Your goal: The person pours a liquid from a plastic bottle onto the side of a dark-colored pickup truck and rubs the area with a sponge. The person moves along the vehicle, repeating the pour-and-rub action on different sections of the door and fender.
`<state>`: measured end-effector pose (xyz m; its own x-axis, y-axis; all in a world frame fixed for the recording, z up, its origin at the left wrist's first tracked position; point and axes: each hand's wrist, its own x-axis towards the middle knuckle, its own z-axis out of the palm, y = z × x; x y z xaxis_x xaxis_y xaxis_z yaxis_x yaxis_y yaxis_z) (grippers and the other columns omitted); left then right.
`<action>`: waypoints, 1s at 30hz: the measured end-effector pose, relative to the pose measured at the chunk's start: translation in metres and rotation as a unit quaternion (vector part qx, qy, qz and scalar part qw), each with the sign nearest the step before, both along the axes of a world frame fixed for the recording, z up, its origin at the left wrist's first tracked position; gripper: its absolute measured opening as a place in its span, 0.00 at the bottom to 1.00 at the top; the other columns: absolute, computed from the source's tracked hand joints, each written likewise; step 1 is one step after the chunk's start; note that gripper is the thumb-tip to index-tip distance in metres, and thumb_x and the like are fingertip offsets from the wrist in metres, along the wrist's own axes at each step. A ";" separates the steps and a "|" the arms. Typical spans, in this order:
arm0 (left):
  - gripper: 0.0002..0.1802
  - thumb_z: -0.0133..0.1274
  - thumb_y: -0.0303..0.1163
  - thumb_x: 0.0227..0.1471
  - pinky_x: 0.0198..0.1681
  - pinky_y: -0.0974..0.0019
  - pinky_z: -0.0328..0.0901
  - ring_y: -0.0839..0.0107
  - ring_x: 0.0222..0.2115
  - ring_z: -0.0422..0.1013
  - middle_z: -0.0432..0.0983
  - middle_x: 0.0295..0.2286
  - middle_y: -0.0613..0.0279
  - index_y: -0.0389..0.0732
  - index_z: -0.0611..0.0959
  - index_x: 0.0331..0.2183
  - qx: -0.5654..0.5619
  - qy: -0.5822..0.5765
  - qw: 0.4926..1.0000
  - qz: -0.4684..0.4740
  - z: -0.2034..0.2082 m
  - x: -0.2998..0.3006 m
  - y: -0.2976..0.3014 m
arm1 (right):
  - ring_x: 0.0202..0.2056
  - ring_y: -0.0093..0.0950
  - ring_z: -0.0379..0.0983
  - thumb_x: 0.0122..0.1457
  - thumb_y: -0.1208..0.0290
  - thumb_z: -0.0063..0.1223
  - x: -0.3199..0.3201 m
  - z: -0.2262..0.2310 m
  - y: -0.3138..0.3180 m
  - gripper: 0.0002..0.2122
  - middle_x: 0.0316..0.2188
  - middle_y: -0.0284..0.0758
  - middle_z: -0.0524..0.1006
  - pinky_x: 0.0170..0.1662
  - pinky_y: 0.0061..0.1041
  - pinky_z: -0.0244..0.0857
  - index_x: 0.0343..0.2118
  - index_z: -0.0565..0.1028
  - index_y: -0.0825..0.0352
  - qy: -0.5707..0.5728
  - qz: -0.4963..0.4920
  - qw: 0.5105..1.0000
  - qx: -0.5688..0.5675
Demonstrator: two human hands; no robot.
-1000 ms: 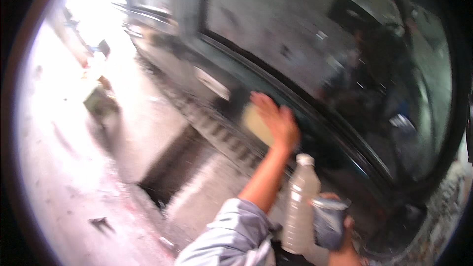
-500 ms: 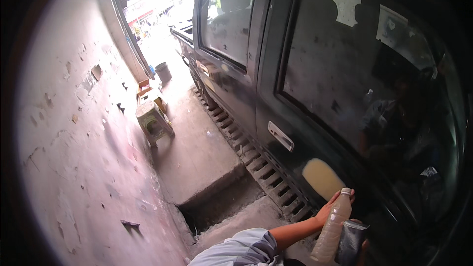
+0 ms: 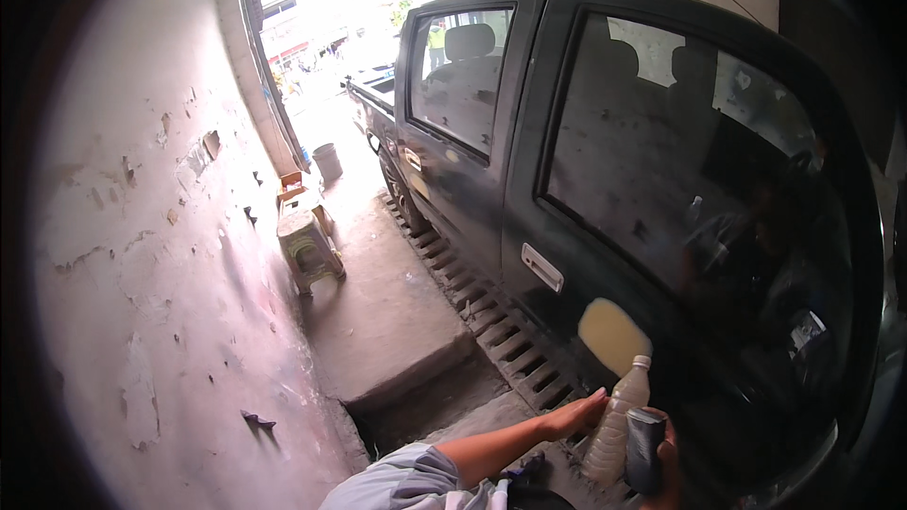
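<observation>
My left hand reaches in from the lower edge with its fingers stretched out. Its fingertips lie beside a cloudy plastic bottle with a pale cap. The bottle is upright with a slight tilt; what holds its lower part is hidden. My right hand, mostly hidden, wraps round a dark grey block-like piece right next to the bottle. Just above the bottle cap, a smooth beige filler patch marks the dark pickup truck's front door.
A slotted metal ramp runs beneath the truck. Left of it, a pit drops below the concrete floor. Stacked plastic stools stand along the peeling wall, with a grey bucket farther back.
My left hand has drawn back left from behind the bottle, off the door near the patch. Bottle and block shifted slightly left in view. The view has tilted up, showing more of the truck's roof.
</observation>
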<state>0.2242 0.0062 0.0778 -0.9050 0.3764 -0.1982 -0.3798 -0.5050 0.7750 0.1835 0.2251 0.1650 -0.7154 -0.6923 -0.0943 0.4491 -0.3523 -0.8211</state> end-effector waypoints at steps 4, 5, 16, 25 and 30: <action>0.42 0.27 0.65 0.61 0.60 0.49 0.56 0.62 0.59 0.58 0.59 0.60 0.57 0.46 0.52 0.65 -0.014 -0.027 0.999 0.027 -0.012 0.044 -0.001 | 0.47 0.30 0.71 0.38 0.45 0.69 0.020 0.004 -0.021 0.42 0.47 0.39 0.73 0.52 0.30 0.66 0.53 0.67 0.69 0.014 0.065 0.998 0.006; 0.42 0.31 0.63 0.61 0.60 0.51 0.55 0.63 0.60 0.56 0.58 0.60 0.57 0.45 0.51 0.65 -0.033 -0.002 0.998 0.057 -0.013 0.051 -0.006 | 0.47 0.30 0.71 0.38 0.45 0.69 0.023 0.005 -0.027 0.42 0.47 0.39 0.73 0.52 0.30 0.66 0.53 0.67 0.69 0.015 0.077 0.997 0.009; 0.51 0.63 0.57 0.46 0.57 0.62 0.58 0.69 0.53 0.62 0.66 0.53 0.59 0.39 0.58 0.61 -0.105 0.132 0.949 0.268 0.015 0.147 -0.121 | 0.44 0.27 0.74 0.41 0.40 0.66 0.064 0.003 -0.176 0.43 0.46 0.39 0.75 0.47 0.25 0.70 0.54 0.67 0.70 0.067 0.231 0.971 -0.005; 0.36 0.67 0.38 0.43 0.50 0.63 0.65 0.71 0.44 0.69 0.73 0.43 0.61 0.41 0.69 0.52 -0.209 0.063 0.872 0.437 0.007 0.267 -0.302 | 0.41 0.34 0.77 0.45 0.45 0.65 0.129 -0.002 -0.371 0.39 0.44 0.45 0.75 0.44 0.29 0.73 0.53 0.66 0.70 0.027 0.318 0.948 -0.001; 0.36 0.69 0.38 0.42 0.49 0.61 0.66 0.68 0.43 0.71 0.74 0.42 0.59 0.40 0.70 0.50 -0.279 -0.040 0.790 0.545 -0.023 0.332 -0.381 | 0.43 0.35 0.77 0.46 0.50 0.64 0.128 -0.011 -0.427 0.36 0.44 0.46 0.75 0.45 0.34 0.73 0.52 0.66 0.71 0.031 0.348 0.936 0.044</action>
